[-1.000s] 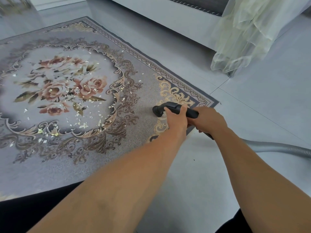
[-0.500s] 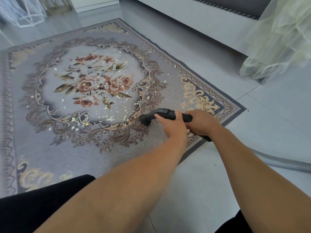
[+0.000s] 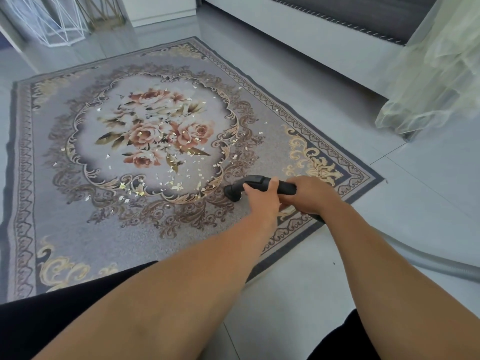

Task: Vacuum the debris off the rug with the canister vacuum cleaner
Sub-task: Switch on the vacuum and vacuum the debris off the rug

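Observation:
A grey floral rug [image 3: 85,229] lies on the tiled floor, with several small pale and gold debris flakes [image 3: 176,187] scattered over its rose medallion and lower border. The black vacuum nozzle [image 3: 235,191] touches the rug just right of the flakes. My left hand [image 3: 262,197] grips the black handle near the nozzle. My right hand [image 3: 310,194] holds the handle further back. The grey hose [image 3: 428,266] trails off to the right across the floor. The canister is out of view.
A grey sofa base [image 3: 324,40] runs along the back right, with a sheer pale curtain [image 3: 436,81] pooling on the floor beside it. White wire stands [image 3: 54,24] sit at the back left. My dark-clothed knees fill the bottom edge.
The nozzle has moved left along the rug from its right corner toward the debris, both hands travelling with it. The view has shifted, showing more of the rug.

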{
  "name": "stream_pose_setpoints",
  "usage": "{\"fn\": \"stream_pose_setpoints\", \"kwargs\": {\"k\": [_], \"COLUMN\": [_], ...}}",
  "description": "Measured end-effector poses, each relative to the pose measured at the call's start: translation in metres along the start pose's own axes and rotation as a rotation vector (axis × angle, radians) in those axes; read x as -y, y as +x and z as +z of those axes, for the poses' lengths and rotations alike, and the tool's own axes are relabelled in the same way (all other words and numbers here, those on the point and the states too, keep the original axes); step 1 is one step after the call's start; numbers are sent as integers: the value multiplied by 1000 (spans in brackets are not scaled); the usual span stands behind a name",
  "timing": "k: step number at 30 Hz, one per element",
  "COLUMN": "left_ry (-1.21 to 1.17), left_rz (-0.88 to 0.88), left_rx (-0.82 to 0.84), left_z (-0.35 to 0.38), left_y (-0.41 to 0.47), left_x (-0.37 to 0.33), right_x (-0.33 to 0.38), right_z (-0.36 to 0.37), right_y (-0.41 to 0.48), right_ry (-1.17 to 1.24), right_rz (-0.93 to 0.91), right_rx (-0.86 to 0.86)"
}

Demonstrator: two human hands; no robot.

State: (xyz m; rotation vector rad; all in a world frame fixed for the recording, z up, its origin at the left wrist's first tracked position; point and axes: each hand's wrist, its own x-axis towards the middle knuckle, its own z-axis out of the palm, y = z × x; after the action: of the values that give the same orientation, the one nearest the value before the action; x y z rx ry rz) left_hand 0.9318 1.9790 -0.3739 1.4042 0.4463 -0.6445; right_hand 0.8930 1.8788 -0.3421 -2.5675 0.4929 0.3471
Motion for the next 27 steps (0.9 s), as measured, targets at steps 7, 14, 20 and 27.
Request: {"fn": "stream_pose_setpoints", "kwargs": {"k": [7, 14, 20, 27], "left_ry": [73, 74, 61, 49], "left_rz": [-58, -41, -40, -56], "left_rx": [16, 6, -82, -86], "left_z": [-25, -44, -60, -86], "left_y": [44, 5, -2, -7], "left_x": [5, -24, -43, -37], "right_x": [20, 53, 85, 88], "right_z": [21, 23, 28, 34], "right_y": [-5, -9, -3, -13], "right_ry": [1, -35, -109, -68], "right_rz": [40, 137, 60, -131], "right_rx": [-15, -18, -8, 44]}}
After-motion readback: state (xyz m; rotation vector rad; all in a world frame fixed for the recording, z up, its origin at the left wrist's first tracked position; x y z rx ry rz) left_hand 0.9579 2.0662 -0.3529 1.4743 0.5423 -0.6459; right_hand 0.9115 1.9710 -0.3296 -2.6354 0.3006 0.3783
